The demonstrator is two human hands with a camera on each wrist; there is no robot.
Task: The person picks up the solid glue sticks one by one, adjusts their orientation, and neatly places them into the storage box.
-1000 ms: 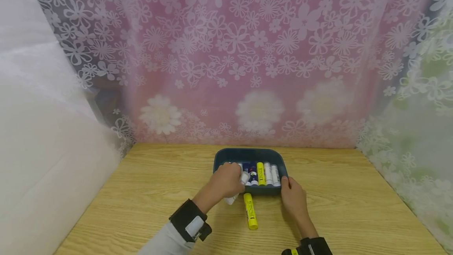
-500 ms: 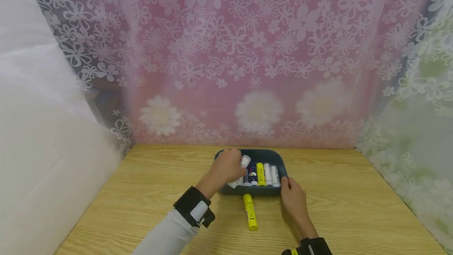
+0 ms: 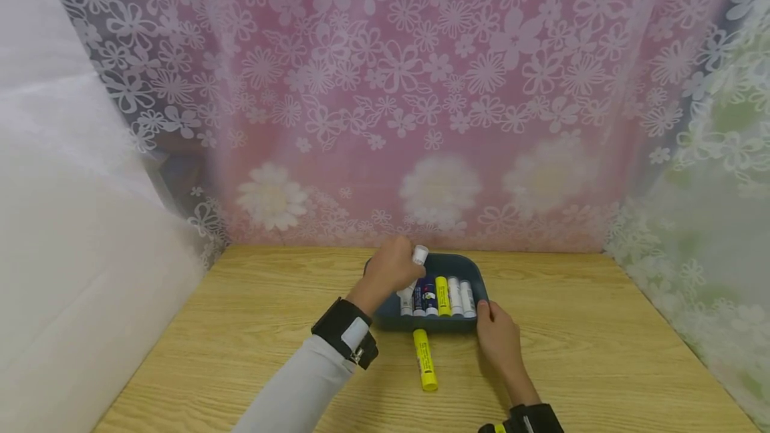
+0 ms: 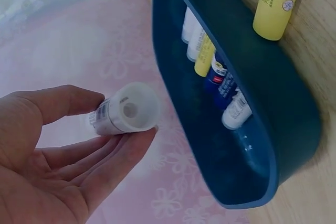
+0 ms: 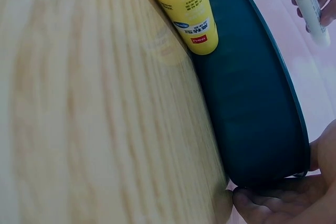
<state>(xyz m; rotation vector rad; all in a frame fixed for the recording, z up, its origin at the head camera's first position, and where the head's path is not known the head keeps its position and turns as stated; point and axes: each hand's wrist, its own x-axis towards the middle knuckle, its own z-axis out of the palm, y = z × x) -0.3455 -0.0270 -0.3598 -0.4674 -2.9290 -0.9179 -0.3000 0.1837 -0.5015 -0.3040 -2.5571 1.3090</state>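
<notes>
Left hand (image 3: pixel 390 271) fingers clamped on white glue stick (image 4: pixel 125 109) above blue tray (image 3: pixel 424 321); right hand (image 3: pixel 498 336) fingers grip tray's near corner; yellow glue stick (image 3: pixel 425 359) on worktop (image 3: pixel 240 339) before tray.

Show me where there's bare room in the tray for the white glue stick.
Free: the tray floor's left end, between its left wall and the leftmost white stick, below the white glue stick the left hand holds. Crowded: the row right of it.

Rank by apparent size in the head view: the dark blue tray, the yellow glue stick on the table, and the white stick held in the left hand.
1. Dark blue tray, clearly largest.
2. Yellow glue stick on the table.
3. White stick in the left hand, mostly hidden by fingers, so its rank below the yellow one is unsure.
</notes>
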